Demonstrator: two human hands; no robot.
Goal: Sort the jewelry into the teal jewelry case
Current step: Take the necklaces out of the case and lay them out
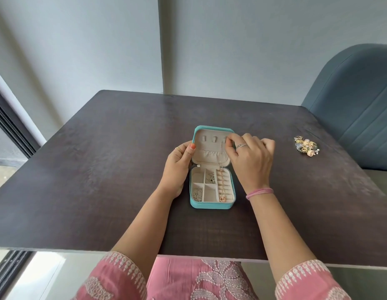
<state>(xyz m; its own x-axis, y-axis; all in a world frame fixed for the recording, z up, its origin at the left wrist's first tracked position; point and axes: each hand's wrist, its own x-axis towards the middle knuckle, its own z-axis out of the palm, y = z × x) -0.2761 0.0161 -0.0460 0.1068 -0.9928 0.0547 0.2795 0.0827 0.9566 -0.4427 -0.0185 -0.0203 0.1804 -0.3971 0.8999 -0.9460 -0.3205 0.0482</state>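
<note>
the right hand (248, 156) pinches a thin necklace chain (220, 169) at the teal case (212, 204) lid's hook; the chain hangs toward 6 o'clock. the left hand (178, 161) grips the lid's 9 o'clock edge.

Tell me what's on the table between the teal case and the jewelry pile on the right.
Only the right hand, its fingers at the teal case lid; beyond it, bare table up to the jewelry pile, per the head view.

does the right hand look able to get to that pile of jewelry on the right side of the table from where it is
Probably yes. The right hand is busy pinching at the lid of the teal jewelry case, but only bare table lies between it and the jewelry pile, so nothing blocks a sideways reach.
</note>
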